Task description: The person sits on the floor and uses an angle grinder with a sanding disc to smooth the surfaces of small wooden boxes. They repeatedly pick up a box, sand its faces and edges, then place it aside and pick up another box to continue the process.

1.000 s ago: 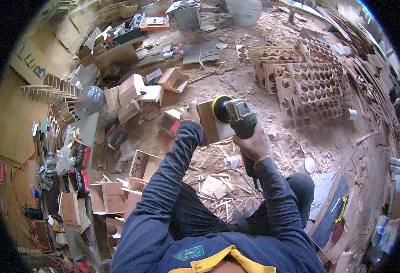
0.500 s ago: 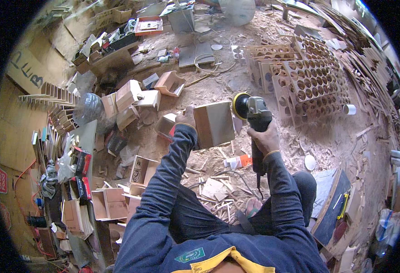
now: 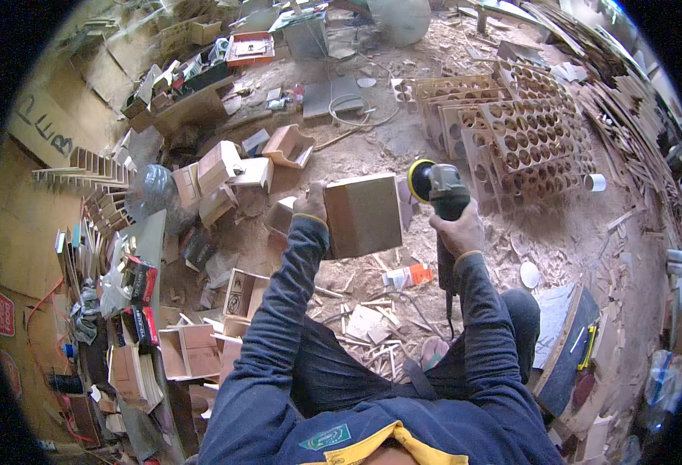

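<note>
A wooden box point(image 3: 365, 217) is held up in front of me, with a flat brown face toward me and a paler strip along its top edge. My left hand point(image 3: 312, 203) is closed on its left side; some of the fingers are hidden. In my right hand point(image 3: 459, 230) is an angle sander point(image 3: 451, 190), gripped round its dark body. Its round pad with a yellow rim point(image 3: 419, 180) stands just right of the box, apart from it. The power cord point(image 3: 448, 311) hangs from the sander's lower end.
Several small wooden boxes point(image 3: 218, 164) lie to the left. Stacked panels with round holes point(image 3: 523, 136) stand at the right. Wood scraps point(image 3: 368, 322) and dust cover the floor near my feet. A dark blue board point(image 3: 569, 349) lies beside my right knee.
My right hand has moved a little to the right with the sander, widening the gap to the box. The box has turned slightly, and my left hand has shifted slightly left with it.
</note>
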Available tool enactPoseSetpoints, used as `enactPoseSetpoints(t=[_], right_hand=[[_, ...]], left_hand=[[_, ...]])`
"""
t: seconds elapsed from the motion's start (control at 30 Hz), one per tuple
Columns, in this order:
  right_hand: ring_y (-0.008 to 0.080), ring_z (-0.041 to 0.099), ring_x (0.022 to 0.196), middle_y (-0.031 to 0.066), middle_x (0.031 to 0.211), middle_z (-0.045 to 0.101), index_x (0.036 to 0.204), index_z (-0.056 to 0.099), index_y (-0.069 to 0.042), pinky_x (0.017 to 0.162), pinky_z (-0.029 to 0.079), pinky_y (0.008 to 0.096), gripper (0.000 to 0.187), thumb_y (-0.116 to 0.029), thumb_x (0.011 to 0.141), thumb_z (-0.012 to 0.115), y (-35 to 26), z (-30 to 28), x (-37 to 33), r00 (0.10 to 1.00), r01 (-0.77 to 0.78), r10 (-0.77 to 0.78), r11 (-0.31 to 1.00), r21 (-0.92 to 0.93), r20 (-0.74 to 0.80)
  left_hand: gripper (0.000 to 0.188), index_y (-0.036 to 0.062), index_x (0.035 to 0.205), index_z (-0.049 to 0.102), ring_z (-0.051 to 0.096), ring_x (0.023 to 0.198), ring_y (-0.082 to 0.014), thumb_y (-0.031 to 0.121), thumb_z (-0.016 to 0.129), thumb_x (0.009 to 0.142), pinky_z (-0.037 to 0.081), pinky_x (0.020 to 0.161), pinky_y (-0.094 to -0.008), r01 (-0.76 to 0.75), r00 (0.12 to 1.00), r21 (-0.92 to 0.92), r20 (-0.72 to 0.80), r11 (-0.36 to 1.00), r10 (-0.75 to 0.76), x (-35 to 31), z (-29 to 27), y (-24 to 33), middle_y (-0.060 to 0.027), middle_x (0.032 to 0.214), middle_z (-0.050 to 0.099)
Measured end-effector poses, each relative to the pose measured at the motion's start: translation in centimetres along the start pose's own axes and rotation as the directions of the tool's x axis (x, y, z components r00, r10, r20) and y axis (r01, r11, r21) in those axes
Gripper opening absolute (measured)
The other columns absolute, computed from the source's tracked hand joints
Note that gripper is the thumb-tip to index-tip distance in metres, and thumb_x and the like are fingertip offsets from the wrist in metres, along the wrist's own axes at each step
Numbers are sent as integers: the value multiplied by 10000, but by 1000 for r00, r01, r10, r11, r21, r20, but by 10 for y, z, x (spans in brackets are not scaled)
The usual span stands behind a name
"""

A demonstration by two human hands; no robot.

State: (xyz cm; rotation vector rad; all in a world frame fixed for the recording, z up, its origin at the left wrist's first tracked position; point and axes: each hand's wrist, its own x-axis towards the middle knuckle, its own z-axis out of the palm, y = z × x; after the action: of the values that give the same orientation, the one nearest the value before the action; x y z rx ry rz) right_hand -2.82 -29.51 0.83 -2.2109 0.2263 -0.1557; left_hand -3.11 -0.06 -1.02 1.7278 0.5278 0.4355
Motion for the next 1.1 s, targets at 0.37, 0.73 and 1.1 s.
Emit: enactPoseSetpoints(t=[0.37, 0.73, 1.1], right_hand=[[198, 675, 931, 98, 1033, 699, 1202, 607, -49, 865, 541, 361, 577, -162, 678, 819, -30, -6, -40, 952, 159, -218, 952, 261, 213], [295, 714, 927, 169, 1012, 718, 1187, 592, -30, 839, 558, 402, 618, -256, 665, 835, -14, -14, -14, 998, 58, -62, 991, 124, 25], [378, 733, 886, 205, 979, 723, 1219, 567, -67, 781, 577, 455, 628, -280, 695, 839, -30, 10, -50, 965, 244, -252, 964, 101, 74]], left_hand=[[343, -27, 1009, 724, 614, 821, -117, 310, 667, 985, 498, 732, -307, -236, 948, -300, 136, 924, 286, 4, 3, -7, -57, 916, 726], [368, -8, 943, 687, 552, 737, -89, 353, 624, 979, 461, 637, -293, -237, 959, -288, 87, 928, 272, -6, -8, 10, -13, 822, 653], [349, 40, 973, 657, 572, 824, -107, 385, 609, 978, 475, 723, -274, -196, 959, -291, 143, 937, 245, -1, 8, -13, -8, 930, 654]])
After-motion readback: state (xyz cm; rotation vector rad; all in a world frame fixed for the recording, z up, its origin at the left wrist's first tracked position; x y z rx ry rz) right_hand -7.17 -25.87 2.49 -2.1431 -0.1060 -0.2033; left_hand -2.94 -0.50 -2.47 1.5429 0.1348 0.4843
